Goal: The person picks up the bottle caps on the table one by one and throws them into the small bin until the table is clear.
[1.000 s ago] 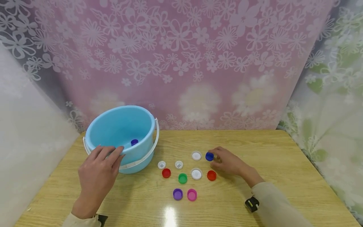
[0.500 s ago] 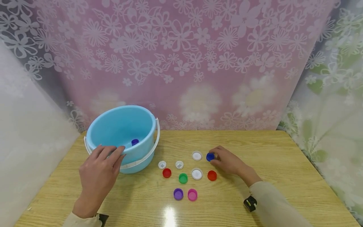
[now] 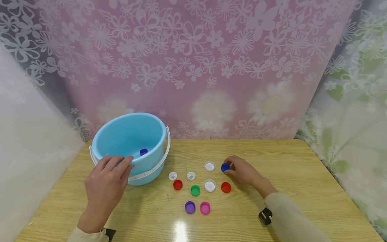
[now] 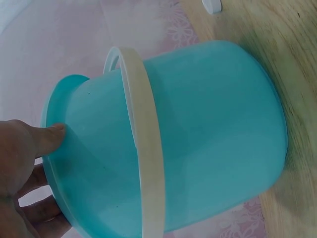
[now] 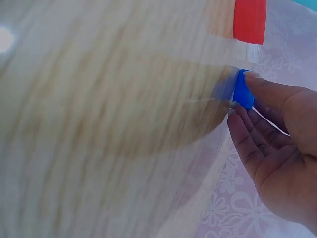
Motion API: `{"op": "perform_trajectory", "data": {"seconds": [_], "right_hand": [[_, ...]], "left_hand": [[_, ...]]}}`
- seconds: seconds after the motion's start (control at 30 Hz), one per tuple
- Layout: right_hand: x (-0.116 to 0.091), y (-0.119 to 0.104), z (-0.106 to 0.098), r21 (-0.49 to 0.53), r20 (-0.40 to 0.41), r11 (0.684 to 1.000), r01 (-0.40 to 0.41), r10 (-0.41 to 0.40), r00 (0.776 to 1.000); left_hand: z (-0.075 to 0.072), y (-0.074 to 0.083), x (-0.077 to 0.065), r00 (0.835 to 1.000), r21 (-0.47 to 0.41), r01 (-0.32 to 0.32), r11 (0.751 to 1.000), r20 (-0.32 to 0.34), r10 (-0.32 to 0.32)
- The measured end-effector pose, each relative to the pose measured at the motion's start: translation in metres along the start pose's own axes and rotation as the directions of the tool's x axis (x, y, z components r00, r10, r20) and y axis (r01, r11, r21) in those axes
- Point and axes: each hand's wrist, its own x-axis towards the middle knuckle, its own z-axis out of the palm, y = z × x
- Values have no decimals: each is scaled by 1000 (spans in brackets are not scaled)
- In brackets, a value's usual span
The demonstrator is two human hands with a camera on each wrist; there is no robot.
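A light blue bucket (image 3: 151, 168) with a white handle (image 4: 143, 129) stands at the left of the table. My left hand (image 3: 107, 186) grips its near rim, the thumb (image 4: 52, 138) outside and the fingers over the edge. Inside the bucket lies a purple-blue bottle cap (image 3: 143, 152). Over on the right, my right hand (image 3: 244, 170) pinches a blue bottle cap (image 3: 225, 167) between thumb and fingers. In the right wrist view the blue cap (image 5: 242, 89) is at the tabletop, with a red cap (image 5: 249, 21) beyond it.
Between the hands lie several loose caps on the wooden table (image 3: 257, 215): a green cap (image 3: 195, 190), a purple cap (image 3: 190, 207), a pink cap (image 3: 205, 208), a red cap (image 3: 177, 184) and several white ones. A floral curtain (image 3: 193, 67) hangs behind the table.
My right hand and the blue cap have shifted very slightly right across the tabletop. The left hand stays on the bucket rim; the other caps keep their places.
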Motion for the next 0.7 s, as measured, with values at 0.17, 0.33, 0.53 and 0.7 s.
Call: {"op": "perform_trajectory", "data": {"seconds": [0.17, 0.33, 0.53, 0.7], "right_hand": [[0, -1, 1, 0, 3, 1000, -19, 19, 1000], [0, -3, 2, -2, 1, 999, -37, 37, 999], [0, -4, 3, -5, -10, 999, -42, 42, 999], [0, -4, 3, 9, -19, 998, -56, 56, 998]], "left_hand": [[0, 0, -1, 1000, 0, 3, 1000, -3, -3], [-1, 0, -1, 1000, 1, 8, 1000, 5, -8], [-1, -1, -2, 1000, 6, 11, 1000, 7, -11], [0, -1, 0, 1000, -3, 1, 1000, 0, -1]]}}
